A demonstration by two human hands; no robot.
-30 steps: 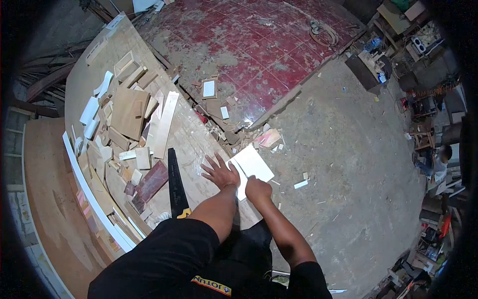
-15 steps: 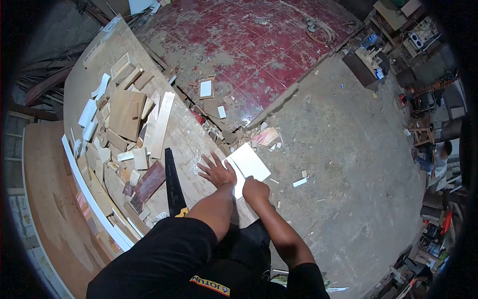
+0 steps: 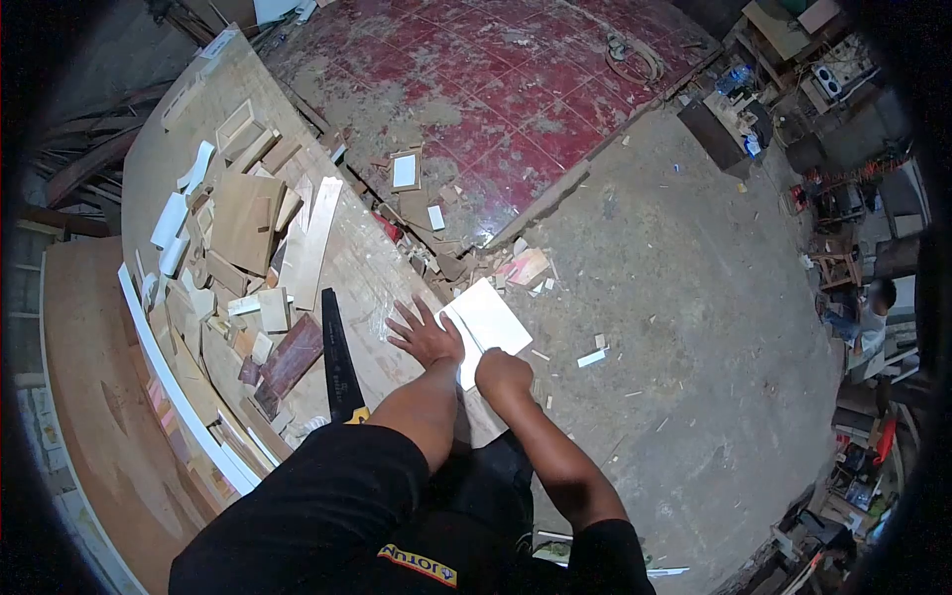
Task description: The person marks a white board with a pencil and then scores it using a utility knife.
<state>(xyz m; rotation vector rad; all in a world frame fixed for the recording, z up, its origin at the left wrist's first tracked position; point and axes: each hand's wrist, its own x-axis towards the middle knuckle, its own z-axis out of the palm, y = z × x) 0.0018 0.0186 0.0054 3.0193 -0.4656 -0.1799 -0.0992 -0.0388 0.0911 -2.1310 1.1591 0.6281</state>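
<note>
White panel (image 3: 499, 315) lies at the edge of the worktable (image 3: 369, 288), between two and three o'clock from the left hand (image 3: 431, 342) and near twelve o'clock from the right hand (image 3: 504, 373). The left hand is flat, palm down, with its fingers spread widely towards ten and eleven o'clock, over the bare wood. Its thumb side meets the left margin of the panel; these fingers are not closed around anything. The right hand is curled into a fist at the lower part of the panel, and one cannot tell what, if anything, is gripped inside it. From this fist a thin dark line (image 3: 464, 327) goes across the panel towards eleven o'clock.

Near nine o'clock from the left hand rests a handsaw (image 3: 341, 362), its black blade pointing roughly to twelve. Beyond it is a reddish-brown board (image 3: 294, 352), and towards ten o'clock, a heap of wood pieces (image 3: 243, 226).
</note>
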